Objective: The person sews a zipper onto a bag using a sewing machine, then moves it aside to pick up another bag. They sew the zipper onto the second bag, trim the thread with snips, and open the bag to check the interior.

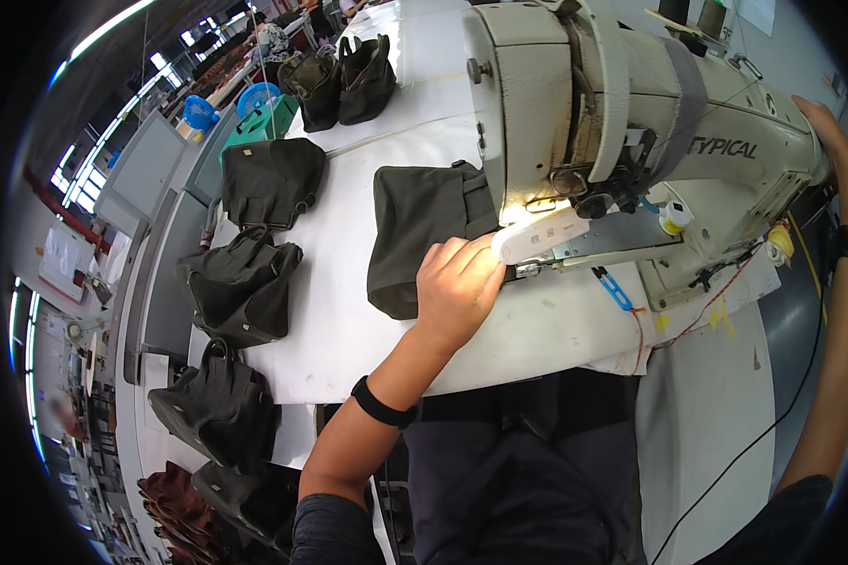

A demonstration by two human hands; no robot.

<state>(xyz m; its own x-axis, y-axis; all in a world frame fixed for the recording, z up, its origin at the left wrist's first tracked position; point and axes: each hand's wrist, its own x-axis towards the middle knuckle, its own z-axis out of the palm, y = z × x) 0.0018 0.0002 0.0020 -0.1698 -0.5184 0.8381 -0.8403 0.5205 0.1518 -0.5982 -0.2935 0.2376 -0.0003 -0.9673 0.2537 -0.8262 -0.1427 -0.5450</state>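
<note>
My left hand [457, 287] has its fingers curled on a dark olive fabric bag [405, 217] under the sewing machine head [537, 113]. Just beside those fingertips, a pale oblong piece [542, 235] sits in bright light at the needle area, hiding part of what lies there. My right hand [822, 122] reaches up to the far right end of the machine, fingers curled round what seems to be the handwheel, mostly hidden.
Several dark olive bags [231, 282] line the left of the white worktable [330, 367]; brown pieces [174, 508] lie lower left. A blue tool [612, 287] and cords are by the machine bed. Behind are a green crate [259, 127] and people [273, 42] at other tables.
</note>
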